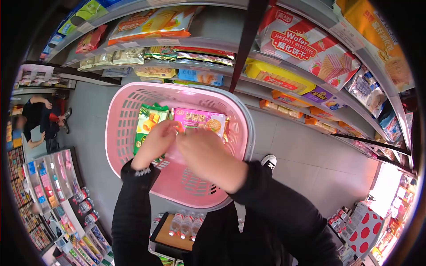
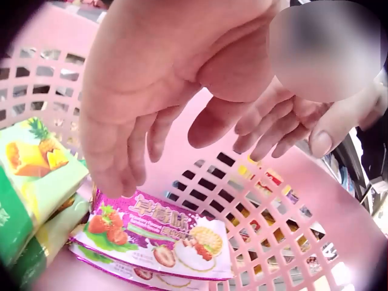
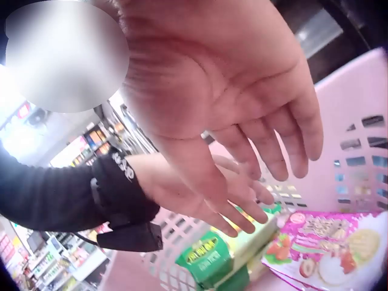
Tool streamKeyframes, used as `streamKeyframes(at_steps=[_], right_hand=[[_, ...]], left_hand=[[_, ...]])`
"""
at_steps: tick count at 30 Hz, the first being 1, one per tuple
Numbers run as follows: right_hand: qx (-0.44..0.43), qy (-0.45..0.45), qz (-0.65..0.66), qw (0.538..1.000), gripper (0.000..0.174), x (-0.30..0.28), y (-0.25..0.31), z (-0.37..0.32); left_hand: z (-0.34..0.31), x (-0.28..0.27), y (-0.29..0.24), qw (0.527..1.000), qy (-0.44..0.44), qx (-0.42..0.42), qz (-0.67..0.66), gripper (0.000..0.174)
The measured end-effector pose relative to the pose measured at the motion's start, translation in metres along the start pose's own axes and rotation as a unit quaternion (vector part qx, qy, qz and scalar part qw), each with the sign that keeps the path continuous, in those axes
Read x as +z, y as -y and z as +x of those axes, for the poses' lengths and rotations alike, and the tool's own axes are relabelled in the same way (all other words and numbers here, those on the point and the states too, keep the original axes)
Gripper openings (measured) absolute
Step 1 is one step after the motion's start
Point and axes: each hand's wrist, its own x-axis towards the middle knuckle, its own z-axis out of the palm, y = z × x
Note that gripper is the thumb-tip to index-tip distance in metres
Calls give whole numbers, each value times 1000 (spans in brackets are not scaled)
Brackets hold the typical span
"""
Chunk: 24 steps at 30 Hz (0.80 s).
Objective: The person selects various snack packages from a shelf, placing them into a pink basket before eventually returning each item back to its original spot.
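A pink basket (image 1: 116, 102) holds pink-and-white strawberry sandwich biscuit packs (image 2: 163, 233), stacked on one another. Green packs with pineapple pictures (image 1: 150, 119) lie to their left. Both hands hang over the basket with loosely extended fingers and nothing gripped. My left hand (image 1: 156, 141) is at the inner edge of the green packs; in the left wrist view its fingertips overlap the strawberry pack's near corner. My right hand (image 1: 199, 146) is beside it, in front of the strawberry packs, its palm and spread fingers showing in the right wrist view.
Shelves of packaged biscuits rise beyond the basket, with a large wafer pack (image 1: 306, 46) at upper right. Bottled water (image 1: 186, 225) stands on a low wooden-topped stand near the body. Another person (image 1: 42, 115) is at far left. Grey floor (image 1: 301, 155) shows on both sides.
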Motion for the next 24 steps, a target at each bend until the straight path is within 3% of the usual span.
streamKeyframes(at_steps=[2,5,7,8,9,10,11,12,14,16,17,24], right_hand=[[46,-11,-45,998,23,18,-4,29],[111,10,-116,987,29,53,-21,63],[191,-33,-192,962,37,70,-27,74],[189,-31,-192,963,37,77,-30,79],[217,3,-184,959,43,84,-33,84],[245,36,-177,953,48,92,-35,88],[260,41,-171,949,46,100,-36,92],[258,43,-170,950,46,108,-37,94],[259,33,-229,938,46,123,-40,95],[249,33,-254,934,46,135,-45,96],[239,32,-281,929,47,141,-48,96],[187,-36,-309,932,46,145,-57,88]], left_hand=[[22,2,41,998,-61,-9,29,24],[45,3,66,1000,-8,-26,-3,22],[44,3,58,998,-15,-55,5,19],[44,2,54,996,-23,-84,15,16],[46,1,53,990,-9,-139,-29,22],[44,0,54,989,-11,-142,-31,22],[41,0,53,979,1,-167,-114,28],[39,-2,54,962,12,-191,-196,35],[46,-4,81,963,33,-180,-199,37],[46,-7,80,970,-2,-160,-182,39],[44,-9,80,955,15,-188,-228,41],[36,-36,50,961,44,-182,-204,47]])
